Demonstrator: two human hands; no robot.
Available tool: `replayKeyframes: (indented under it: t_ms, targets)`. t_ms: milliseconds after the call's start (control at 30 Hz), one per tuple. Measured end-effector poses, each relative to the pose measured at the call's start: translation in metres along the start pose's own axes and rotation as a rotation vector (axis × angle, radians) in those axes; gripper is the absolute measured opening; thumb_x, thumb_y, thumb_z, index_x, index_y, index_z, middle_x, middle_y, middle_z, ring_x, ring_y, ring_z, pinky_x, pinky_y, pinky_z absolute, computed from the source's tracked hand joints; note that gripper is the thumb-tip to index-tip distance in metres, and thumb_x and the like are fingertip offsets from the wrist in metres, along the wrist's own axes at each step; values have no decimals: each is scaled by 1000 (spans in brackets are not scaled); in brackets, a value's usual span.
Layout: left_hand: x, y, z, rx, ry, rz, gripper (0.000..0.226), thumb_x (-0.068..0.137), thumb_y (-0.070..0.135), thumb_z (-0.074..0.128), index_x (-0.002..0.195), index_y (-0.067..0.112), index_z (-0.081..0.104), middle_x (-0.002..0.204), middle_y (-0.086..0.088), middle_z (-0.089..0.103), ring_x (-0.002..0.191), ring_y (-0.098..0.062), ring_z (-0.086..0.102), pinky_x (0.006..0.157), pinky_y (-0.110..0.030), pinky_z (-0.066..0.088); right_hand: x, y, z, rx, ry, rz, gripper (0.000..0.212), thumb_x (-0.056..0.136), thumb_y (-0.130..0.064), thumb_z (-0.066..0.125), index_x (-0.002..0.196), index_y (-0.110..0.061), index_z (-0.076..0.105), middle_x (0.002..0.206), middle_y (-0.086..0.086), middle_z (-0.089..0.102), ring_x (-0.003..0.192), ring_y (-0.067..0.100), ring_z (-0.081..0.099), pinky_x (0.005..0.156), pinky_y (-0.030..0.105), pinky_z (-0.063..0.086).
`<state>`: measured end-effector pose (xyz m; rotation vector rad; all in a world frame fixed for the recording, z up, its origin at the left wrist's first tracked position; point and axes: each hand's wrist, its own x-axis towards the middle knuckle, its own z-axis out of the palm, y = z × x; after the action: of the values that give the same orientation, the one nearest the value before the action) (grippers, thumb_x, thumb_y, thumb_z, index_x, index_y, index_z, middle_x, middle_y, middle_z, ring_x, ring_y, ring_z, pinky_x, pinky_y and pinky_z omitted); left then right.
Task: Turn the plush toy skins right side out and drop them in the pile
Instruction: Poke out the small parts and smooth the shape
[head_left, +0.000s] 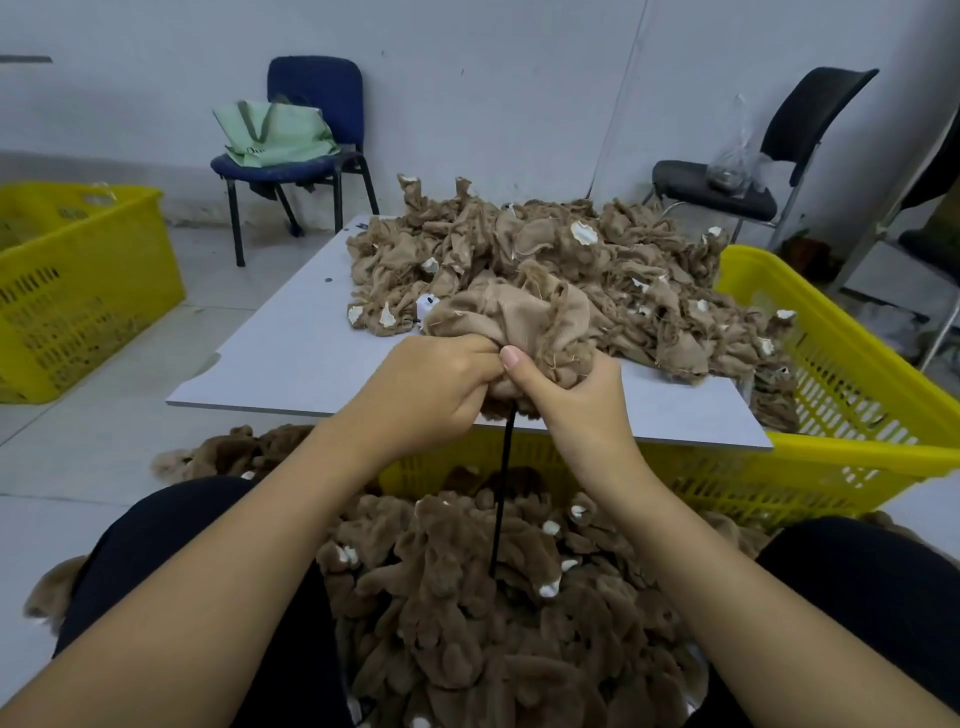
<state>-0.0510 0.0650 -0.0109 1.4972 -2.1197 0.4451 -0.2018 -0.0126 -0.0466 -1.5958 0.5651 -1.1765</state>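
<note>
left hand (426, 387) and right hand (576, 400) both clench one inside-out plush skin (514, 317) at the board's (291, 358) near edge, fingertips buried in cloth, a black rod (501, 499) vanishing up into it above the furry pile (467, 597).

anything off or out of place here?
Mostly normal. Some inside-out skins hang off the board's right edge into the yellow basket, and a few furry skins lie on the floor beside the pile. Both hands grip one skin.
</note>
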Motion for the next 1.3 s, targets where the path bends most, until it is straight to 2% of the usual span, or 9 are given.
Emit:
replayKeyframes:
  t_ms: [167,367,500,633,767,1000,1133,1200,1300]
  targets:
    - [7,-2,2,-121,504,-114,25,87,-2,43,78,-5,66,69,-14,61,60,-28,55,53,-43,46,2,9,-6,-35,51,38,21,87,-24,79,104,-12,73,93,-4,77,94,11,73,82,27,59]
    - [25,8,20,-608,210,-277,31,97,25,57,120,5,62,119,1,52,117,-9,52,104,-29,43,4,9,1,10,-75,-14,21,85,-7,76,105,-6,71,89,1,78,89,14,75,72,25,59]
    - [25,14,35,-668,186,-327,33,97,28,58,120,5,62,111,0,50,112,-19,51,99,-42,46,9,12,-2,-39,-122,5,20,81,6,70,91,-11,71,77,-6,75,77,7,73,64,16,53]
    - [22,21,44,-669,248,-344,22,94,25,61,113,14,59,102,11,46,102,-5,48,92,-23,40,17,11,-8,-114,-167,47,24,78,4,70,82,-20,72,73,-5,73,72,7,70,60,20,52]
    - [19,18,50,-712,172,-423,28,92,17,66,115,2,61,106,-11,52,102,-23,55,89,-36,47,19,19,-4,-210,-182,109,15,80,-6,71,83,-20,71,79,1,74,79,15,72,66,33,59]
    - [13,20,57,-741,182,-434,20,83,17,63,102,19,55,99,-1,50,92,-10,52,81,-19,40,15,25,9,-414,-178,78,13,80,-31,57,71,-39,60,71,-17,64,66,-7,57,55,14,45]
    - [10,22,63,-707,197,-438,23,81,17,61,102,18,52,99,-2,47,95,-21,49,83,-31,42,16,31,2,-450,-261,145,9,85,-22,65,93,-22,61,89,-4,62,87,8,59,73,32,48]
    - [8,22,67,-676,195,-448,27,80,18,61,104,12,51,100,-5,46,96,-23,48,83,-36,44,16,26,-9,-566,-298,277,59,71,-39,72,118,-12,48,114,5,56,110,19,56,89,41,51]
    - [5,19,71,-669,194,-475,31,79,21,63,104,8,50,101,-6,46,97,-24,48,83,-39,44,12,4,-29,-784,-254,146,82,62,-42,68,134,-23,34,131,-7,37,127,15,40,105,32,39]
